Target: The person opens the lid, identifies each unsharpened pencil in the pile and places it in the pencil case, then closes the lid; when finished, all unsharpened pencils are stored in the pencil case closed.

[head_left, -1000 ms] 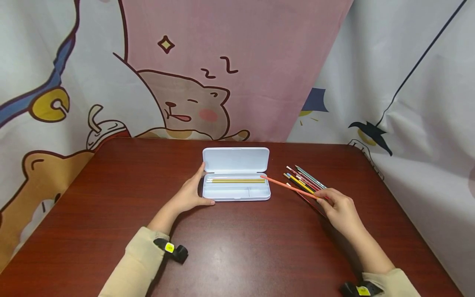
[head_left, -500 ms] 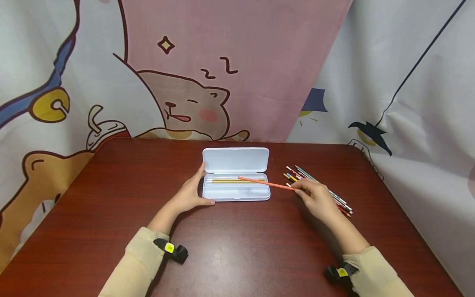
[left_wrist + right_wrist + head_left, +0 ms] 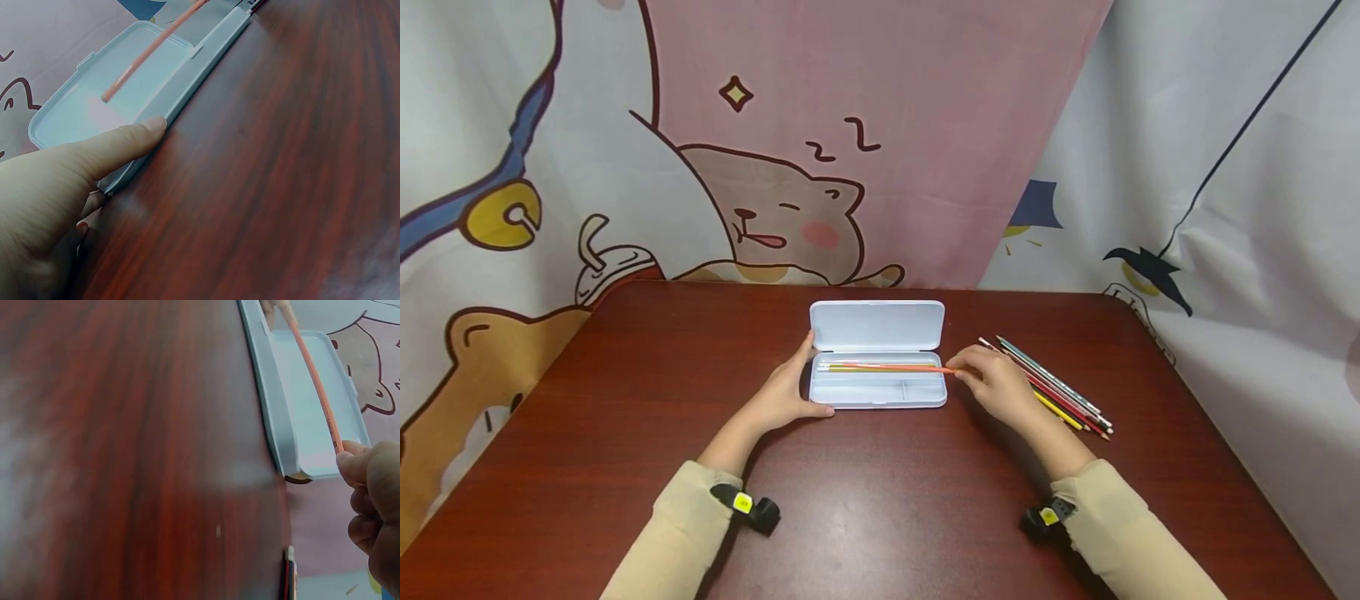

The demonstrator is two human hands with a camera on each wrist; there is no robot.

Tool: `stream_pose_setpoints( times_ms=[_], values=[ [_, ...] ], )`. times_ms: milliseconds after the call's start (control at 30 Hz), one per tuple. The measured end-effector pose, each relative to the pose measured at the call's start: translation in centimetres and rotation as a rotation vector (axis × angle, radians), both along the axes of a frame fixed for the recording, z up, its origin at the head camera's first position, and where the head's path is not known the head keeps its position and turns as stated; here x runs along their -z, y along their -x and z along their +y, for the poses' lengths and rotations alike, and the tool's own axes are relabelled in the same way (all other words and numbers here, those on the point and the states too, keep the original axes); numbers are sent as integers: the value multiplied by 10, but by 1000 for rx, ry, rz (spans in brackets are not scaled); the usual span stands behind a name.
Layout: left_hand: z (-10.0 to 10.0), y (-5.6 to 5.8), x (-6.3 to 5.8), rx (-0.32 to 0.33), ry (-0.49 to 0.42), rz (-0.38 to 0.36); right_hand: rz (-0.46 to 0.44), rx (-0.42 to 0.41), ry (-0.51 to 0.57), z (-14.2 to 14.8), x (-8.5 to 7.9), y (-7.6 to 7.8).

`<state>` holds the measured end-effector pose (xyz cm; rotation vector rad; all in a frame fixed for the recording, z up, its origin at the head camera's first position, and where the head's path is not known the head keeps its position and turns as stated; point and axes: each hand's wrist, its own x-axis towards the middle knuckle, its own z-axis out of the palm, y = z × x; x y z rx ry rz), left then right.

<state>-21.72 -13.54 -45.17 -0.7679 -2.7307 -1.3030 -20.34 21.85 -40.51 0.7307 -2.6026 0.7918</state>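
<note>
An open white pencil case stands on the table, its lid raised at the back. My left hand holds the case's left end, thumb along the front wall and fingers round the side. Between thumb and fingers, my right hand pinches one end of an orange pencil. That pencil stretches leftward over the rear compartment, apart from the lid behind it. Yellow pencils lie in that compartment, partly hidden beneath the orange one. The front compartments show no pencils.
Several loose pencils lie in a slanting bundle on the dark red table, right of the case and partly behind my right hand. A printed curtain hangs directly behind the table's back edge.
My right hand has carried the orange pencil leftward from beside the loose bundle to above the case, and the pencil has turned nearly level with the compartment. My left hand stays put.
</note>
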Motion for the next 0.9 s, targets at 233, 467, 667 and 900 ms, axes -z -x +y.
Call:
stream_pose_setpoints(
  times_ms=[233, 467, 667, 900],
  values=[
    [-1, -1, 1, -13, 14, 4, -28, -25, 1, -17, 5, 10],
    [-1, -2, 0, -10, 0, -7, -47, -39, -43, -28, 11, 18],
    [0, -2, 0, -4, 9, 9, -65, -35, -41, -34, 15, 23],
    [0, -1, 0, 0, -2, 16, -122, 0, -57, -37, 20, 28]
  ],
)
